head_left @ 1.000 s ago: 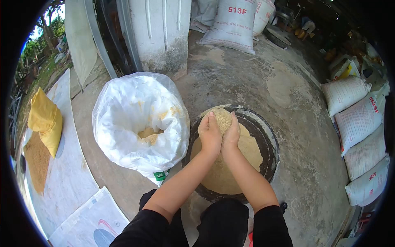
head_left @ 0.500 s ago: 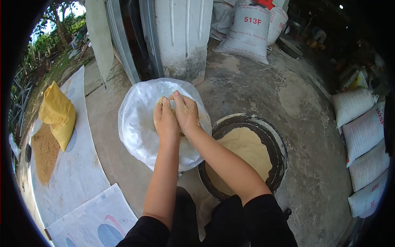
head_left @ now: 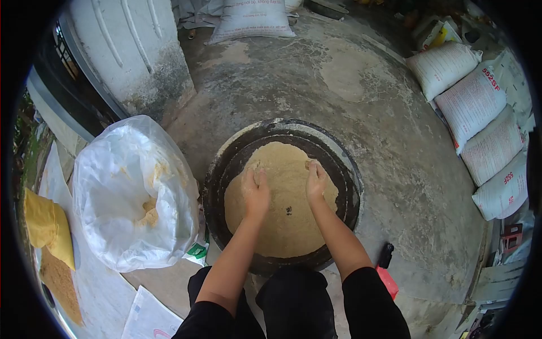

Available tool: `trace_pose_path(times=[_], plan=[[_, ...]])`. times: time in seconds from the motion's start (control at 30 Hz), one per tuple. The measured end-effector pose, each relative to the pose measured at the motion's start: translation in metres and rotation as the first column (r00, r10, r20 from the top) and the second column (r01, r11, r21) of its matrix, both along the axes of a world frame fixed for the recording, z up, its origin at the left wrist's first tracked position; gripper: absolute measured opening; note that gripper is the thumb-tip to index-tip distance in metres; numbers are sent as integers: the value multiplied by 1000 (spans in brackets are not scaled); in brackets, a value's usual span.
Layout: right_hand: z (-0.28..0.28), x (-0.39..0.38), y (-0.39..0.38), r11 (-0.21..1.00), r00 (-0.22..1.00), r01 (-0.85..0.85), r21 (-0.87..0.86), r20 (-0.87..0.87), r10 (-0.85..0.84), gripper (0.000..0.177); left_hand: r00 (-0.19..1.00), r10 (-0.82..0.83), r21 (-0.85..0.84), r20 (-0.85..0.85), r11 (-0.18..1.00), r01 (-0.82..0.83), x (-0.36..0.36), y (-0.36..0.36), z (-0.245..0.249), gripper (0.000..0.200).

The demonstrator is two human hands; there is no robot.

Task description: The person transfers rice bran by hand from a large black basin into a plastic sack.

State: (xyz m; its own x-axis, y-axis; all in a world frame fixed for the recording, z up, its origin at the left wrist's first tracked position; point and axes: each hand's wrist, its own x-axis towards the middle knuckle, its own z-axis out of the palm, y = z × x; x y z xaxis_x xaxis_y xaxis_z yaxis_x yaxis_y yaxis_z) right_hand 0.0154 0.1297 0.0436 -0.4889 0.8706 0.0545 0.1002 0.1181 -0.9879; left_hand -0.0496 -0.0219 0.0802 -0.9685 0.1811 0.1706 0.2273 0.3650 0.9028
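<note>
A round black basin sits on the concrete floor before me, holding a heap of tan powdery meal. My left hand lies palm down on the left side of the heap, fingers slightly apart. On the right side my right hand also presses flat into the meal. Neither hand grips anything. To the left stands an open white plastic sack with some of the same meal inside.
A white pillar rises at the back left. Stacked white feed sacks line the right side, and another lies at the back. A yellow bag and spread grain lie far left. A red and black object lies by my right knee.
Both hands have moved from over the white sack back to the basin and now rest apart on the meal heap. The cupped load of meal is gone from them.
</note>
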Motion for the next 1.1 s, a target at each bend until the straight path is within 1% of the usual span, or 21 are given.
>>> trace_pose_path(times=[0.07, 0.1, 0.13, 0.17, 0.2, 0.27, 0.3, 0.37, 0.4, 0.47, 0.5, 0.57, 0.6, 0.67, 0.77, 0.8, 0.87, 0.9, 0.97, 1.03, 1.1], plan=[[-36, 24, 16, 988, 982, 137, 71, 120, -145, 37, 996, -30, -123, 80, 992, 40, -6, -2, -60, 40], [-54, 31, 18, 986, 981, 151, 67, 116, -158, 37, 996, -43, -126, 75, 991, 53, -9, -8, -95, 40], [-71, 35, 19, 979, 974, 189, 80, 109, -197, 36, 999, -18, -196, 45, 980, 27, -10, -16, -129, 40], [-83, 36, 20, 970, 967, 225, 93, 105, -234, 35, 1000, 7, -263, 15, 965, -3, -10, -16, -148, 40], [-87, 35, 20, 968, 964, 234, 88, 108, -243, 35, 1000, -3, -268, 17, 963, 7, -9, -12, -149, 40], [-85, 29, 11, 994, 958, 99, 45, 265, -107, 33, 997, -7, -82, 79, 997, 13, -1, -6, -147, 39], [-88, 24, 6, 994, 956, 99, 37, 272, -106, 33, 996, -7, -90, 86, 996, 15, 2, -1, -153, 39], [-92, 8, -3, 990, 967, 108, -93, 241, -83, 33, 924, 59, 201, 378, 969, -145, 3, 19, -158, 41], [-95, 0, -8, 990, 968, 103, -92, 238, -79, 33, 925, 63, 203, 375, 968, -148, 4, 28, -156, 41], [-100, -11, -21, 967, 987, 149, -209, 87, -133, 38, 835, 113, 200, 538, 946, -257, 9, 41, -150, 39], [-104, -16, -26, 967, 988, 141, -210, 88, -125, 38, 834, 121, 198, 539, 944, -265, 10, 45, -148, 39], [-110, -22, -37, 891, 977, 211, -401, 58, -206, 34, 746, -45, 460, 665, 811, -362, 12, 49, -143, 30], [-102, -24, -44, 895, 979, 202, -398, 57, -196, 34, 746, -39, 463, 664, 805, -370, 12, 51, -141, 30], [-84, -26, -55, 794, 967, 122, -595, -108, -230, 32, 672, -158, 613, 724, 595, -520, 11, 57, -135, 30], [-70, -29, -64, 773, 940, 111, -625, -186, -286, 31, 656, -106, 570, 747, 608, -552, 9, 49, -99, 33], [-55, -31, -67, 776, 944, 95, -624, -191, -270, 31, 661, -96, 574, 744, 598, -559, 8, 45, -80, 33], [-13, -36, -72, 726, 897, 67, -685, -277, -344, 32, 743, -133, 650, 656, 601, -466, 9, 39, -37, 33], [-1, -37, -73, 731, 903, 46, -681, -284, -321, 32, 749, -120, 656, 651, 586, -476, 7, 36, -20, 33], [23, -44, -77, 773, 880, -96, -627, -416, -228, 33, 795, -188, 735, 576, 546, -402, 0, 26, 13, 33], [72, -54, -88, 734, 843, -197, -650, -495, -212, 34, 819, -173, 763, 547, 506, -403, -7, 15, 61, 33], [127, -61, -108, 746, 835, -282, -603, -537, -118, 34, 839, -153, 786, 522, 469, -403, -19, -1, 93, 35]])
